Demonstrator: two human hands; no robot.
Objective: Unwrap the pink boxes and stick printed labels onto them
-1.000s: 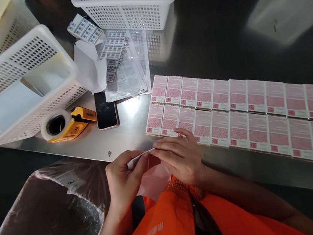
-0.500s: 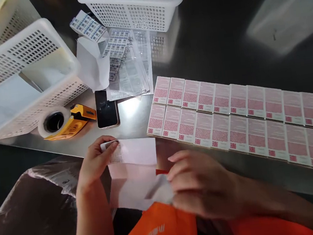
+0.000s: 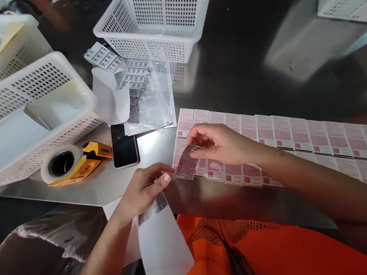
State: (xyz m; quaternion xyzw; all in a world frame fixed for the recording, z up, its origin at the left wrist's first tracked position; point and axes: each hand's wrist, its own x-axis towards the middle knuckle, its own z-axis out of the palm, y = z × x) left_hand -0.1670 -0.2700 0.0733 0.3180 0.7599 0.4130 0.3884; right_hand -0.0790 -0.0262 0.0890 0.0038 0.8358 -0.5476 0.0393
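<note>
Polished steel tabletop, dark and mirror-like, carries 2 long rows of flat pink-printed rectangular boxes laid edge to edge. White perforated plastic baskets stand behind and to the left. Half a second ago the right hand hovered low near the orange vest; now the right hand has reached up to the near row's left end, pinching a small, curling pink-patterned sticker just above a box there, not yet pressed flat. The left hand grips a limp white backing strip hanging down. A yellow tape dispenser and black phone lie nearby.
</note>
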